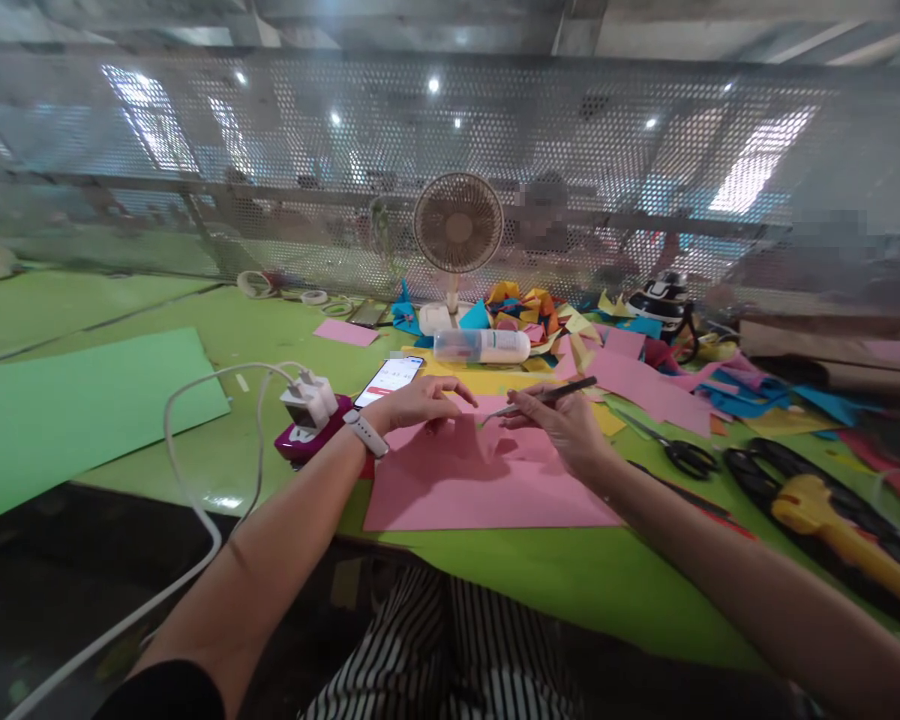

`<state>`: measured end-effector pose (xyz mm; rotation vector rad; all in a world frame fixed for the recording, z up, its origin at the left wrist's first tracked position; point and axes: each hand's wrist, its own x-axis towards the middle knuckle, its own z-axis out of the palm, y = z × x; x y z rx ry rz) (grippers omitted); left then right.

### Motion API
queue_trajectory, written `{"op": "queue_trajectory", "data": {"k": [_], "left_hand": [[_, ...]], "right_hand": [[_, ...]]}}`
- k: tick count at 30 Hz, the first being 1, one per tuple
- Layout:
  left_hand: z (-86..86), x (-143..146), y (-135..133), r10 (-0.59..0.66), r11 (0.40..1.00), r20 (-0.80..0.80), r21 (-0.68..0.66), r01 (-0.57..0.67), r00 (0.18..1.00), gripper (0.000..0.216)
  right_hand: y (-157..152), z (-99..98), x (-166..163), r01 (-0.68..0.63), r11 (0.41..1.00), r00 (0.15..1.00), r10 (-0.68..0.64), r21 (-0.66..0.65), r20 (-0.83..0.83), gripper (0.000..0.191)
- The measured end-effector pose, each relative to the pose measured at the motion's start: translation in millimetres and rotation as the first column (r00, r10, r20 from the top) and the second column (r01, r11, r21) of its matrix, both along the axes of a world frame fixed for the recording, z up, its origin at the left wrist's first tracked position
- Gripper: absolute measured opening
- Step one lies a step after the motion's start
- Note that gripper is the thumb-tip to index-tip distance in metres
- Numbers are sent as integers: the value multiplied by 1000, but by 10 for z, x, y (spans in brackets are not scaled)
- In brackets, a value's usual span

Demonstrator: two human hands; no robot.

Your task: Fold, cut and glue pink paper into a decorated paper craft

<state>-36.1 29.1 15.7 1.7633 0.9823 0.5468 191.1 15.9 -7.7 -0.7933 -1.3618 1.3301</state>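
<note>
A pink paper sheet (487, 480) lies on the green table (540, 570) in front of me. My left hand (420, 400) rests on the sheet's far edge with its fingers stretched out flat, a white watch on the wrist. My right hand (562, 420) is closed round a thin dark pen (544, 397) whose tip points left and touches the pink sheet near my left fingertips.
A phone (388, 380) and a white charger on a purple block (311, 415) lie left of the hands. Behind are a small fan (457, 225), a plastic bottle (481, 345) and coloured paper scraps (532, 310). Scissors (679, 452) and a yellow glue gun (840, 525) lie right. A green sheet (82, 400) sits left.
</note>
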Motion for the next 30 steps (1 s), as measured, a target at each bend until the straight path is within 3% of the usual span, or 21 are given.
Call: {"op": "queue_trajectory", "data": {"k": [3, 11, 30], "left_hand": [[-61, 26, 18, -8, 999, -57, -33, 6, 998, 23], [-196, 40, 93, -9, 997, -16, -81, 8, 1000, 11], [-189, 74, 61, -32, 998, 0, -62, 31, 1000, 9]], "right_hand": [[25, -68, -35, 2, 999, 1000, -2, -33, -4, 32], [34, -142, -101, 23, 998, 1000, -24, -51, -19, 33], [87, -159, -100, 30, 999, 998, -32, 21, 53, 27]]}}
